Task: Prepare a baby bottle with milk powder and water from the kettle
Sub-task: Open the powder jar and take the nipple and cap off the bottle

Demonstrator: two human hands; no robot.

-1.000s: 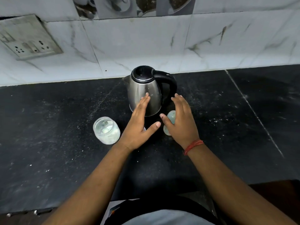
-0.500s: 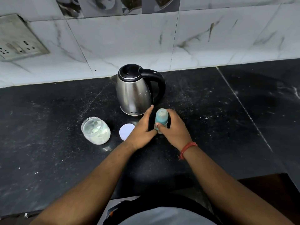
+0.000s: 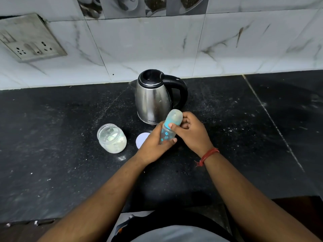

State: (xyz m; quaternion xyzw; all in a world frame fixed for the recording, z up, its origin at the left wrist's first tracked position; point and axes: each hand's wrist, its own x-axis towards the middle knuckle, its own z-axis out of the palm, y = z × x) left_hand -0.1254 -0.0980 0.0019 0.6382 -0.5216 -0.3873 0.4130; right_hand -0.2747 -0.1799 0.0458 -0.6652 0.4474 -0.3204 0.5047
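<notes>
A clear baby bottle (image 3: 168, 132) with blue prints and a frosted cap is tilted, lifted just in front of the steel kettle (image 3: 153, 98). My left hand (image 3: 153, 145) grips its lower body. My right hand (image 3: 191, 132) holds its upper part, thumb on the blue collar. The kettle stands upright with its black lid closed and its handle to the right. An open glass jar (image 3: 111, 138) with white milk powder stands to the left. Its white lid (image 3: 141, 139) lies flat beside my left hand, partly hidden.
The black stone counter (image 3: 244, 137) runs to a marble-tiled wall (image 3: 157, 46). A switch and socket plate (image 3: 29, 38) is on the wall at the upper left. The counter's front edge is near my body at the bottom.
Both hands closed on the bottle standing in front of the kettle, then raised and tilted it. The white lid came into view as my left hand moved.
</notes>
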